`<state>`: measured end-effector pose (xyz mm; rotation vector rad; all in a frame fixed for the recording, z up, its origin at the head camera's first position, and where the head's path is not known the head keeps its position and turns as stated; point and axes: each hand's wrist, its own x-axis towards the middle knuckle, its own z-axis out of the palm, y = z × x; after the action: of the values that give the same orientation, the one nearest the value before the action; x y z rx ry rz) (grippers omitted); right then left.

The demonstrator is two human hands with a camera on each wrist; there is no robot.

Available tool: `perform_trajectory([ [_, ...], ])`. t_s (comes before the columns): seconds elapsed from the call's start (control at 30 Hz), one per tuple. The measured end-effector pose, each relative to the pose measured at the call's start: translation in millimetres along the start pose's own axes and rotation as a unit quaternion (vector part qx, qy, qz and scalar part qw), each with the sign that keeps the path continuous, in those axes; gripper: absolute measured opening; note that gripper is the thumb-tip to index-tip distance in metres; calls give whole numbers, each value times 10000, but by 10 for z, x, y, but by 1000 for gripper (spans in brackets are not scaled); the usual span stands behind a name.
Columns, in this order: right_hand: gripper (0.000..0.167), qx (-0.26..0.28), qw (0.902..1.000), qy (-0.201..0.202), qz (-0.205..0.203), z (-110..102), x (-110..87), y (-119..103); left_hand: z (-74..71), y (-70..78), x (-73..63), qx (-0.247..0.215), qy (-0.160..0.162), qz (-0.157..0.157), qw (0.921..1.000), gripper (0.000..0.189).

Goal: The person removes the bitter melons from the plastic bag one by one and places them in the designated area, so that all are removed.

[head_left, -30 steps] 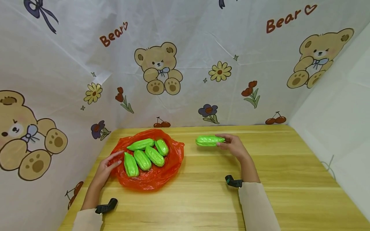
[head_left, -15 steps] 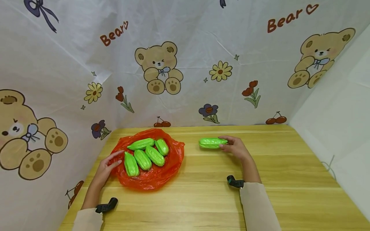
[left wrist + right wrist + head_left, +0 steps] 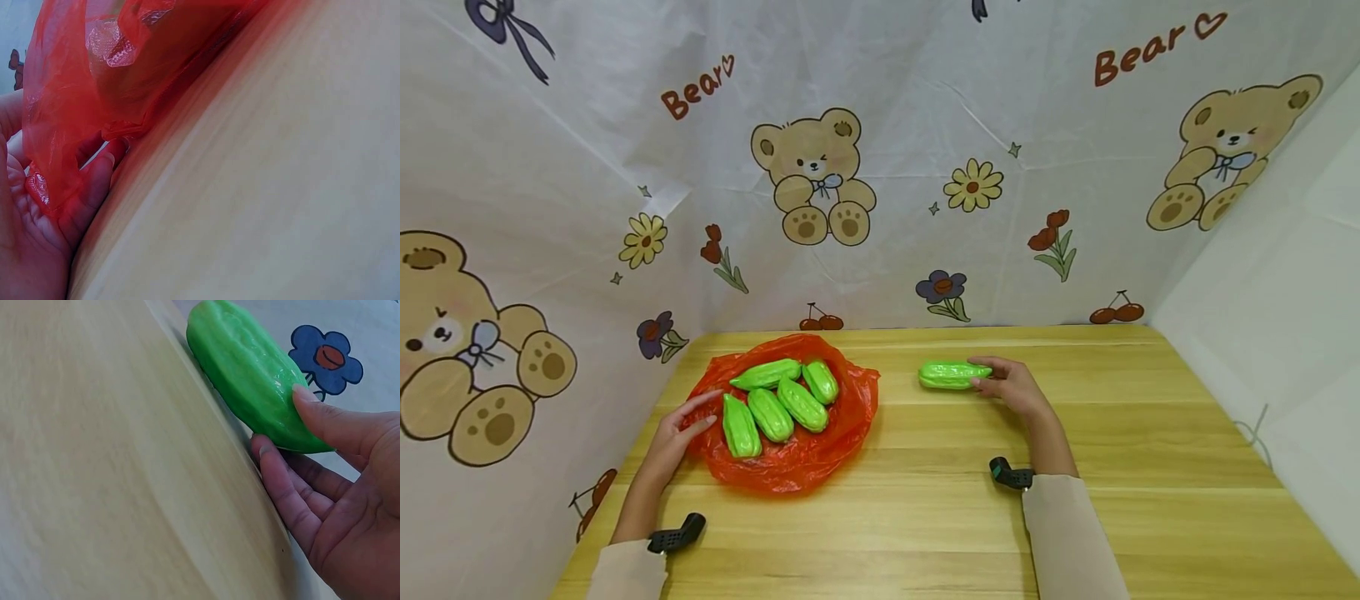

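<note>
My right hand (image 3: pixel 1011 387) pinches the narrow end of a shiny green bitter melon (image 3: pixel 946 375) low over the wooden table. In the right wrist view the thumb lies on top of the bitter melon (image 3: pixel 244 369), with the fingers beneath. At the left, several similar bitter melons (image 3: pixel 802 406) lie on a spread, crumpled red plastic bag (image 3: pixel 767 475). My left hand (image 3: pixel 672 433) holds the bag's left edge. Up close, the thin film of the bag (image 3: pixel 65 119) runs into the palm, between thumb and curled fingers, and partly covers them.
A wooden table (image 3: pixel 895 517) spreads under both arms. Behind and to the left hangs a white cloth (image 3: pixel 895 100) printed with bears and flowers. A plain white wall (image 3: pixel 1285 250) borders the right side, and a thin cord (image 3: pixel 1255 432) lies by it.
My right hand has moved slightly right and toward me with the bitter melon, lowering it close to the table. The left hand and the bag have stayed in place.
</note>
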<state>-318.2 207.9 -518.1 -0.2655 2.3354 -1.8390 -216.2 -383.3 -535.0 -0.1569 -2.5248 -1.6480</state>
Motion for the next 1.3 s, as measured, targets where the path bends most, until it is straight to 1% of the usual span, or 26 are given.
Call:
perform_trajectory([
  [0.33,48,65,9998,-34,203,-3,-3,5,-15,-6,-2,22,-8,26,10000,47],
  [0.47,47,203,9994,-52,293,-5,-26,-62,-19,-20,1,-11,-15,36,10000,46],
  [0.63,47,237,9991,-80,336,-13,-70,-179,-21,-30,2,-21,-31,23,10000,47],
  [0.73,47,239,9991,-52,335,-32,-69,-160,-21,-30,5,-33,-32,14,10000,46],
  [0.87,48,199,9993,76,304,-61,-51,-111,-18,-19,9,-50,-45,28,10000,47],
  [0.97,47,5,9994,245,246,-80,-48,-135,-13,-13,9,-73,-44,114,9999,46],
  [1.1,42,-211,9987,448,94,-103,-65,-241,-8,-17,8,-174,-58,296,9994,45],
  [1.17,41,-279,9985,482,9,-117,-76,-298,-8,-21,7,-211,-69,355,9991,45],
  [1.3,42,-345,9980,519,-130,-141,-106,-413,-11,-28,3,-176,-51,310,9994,45],
])
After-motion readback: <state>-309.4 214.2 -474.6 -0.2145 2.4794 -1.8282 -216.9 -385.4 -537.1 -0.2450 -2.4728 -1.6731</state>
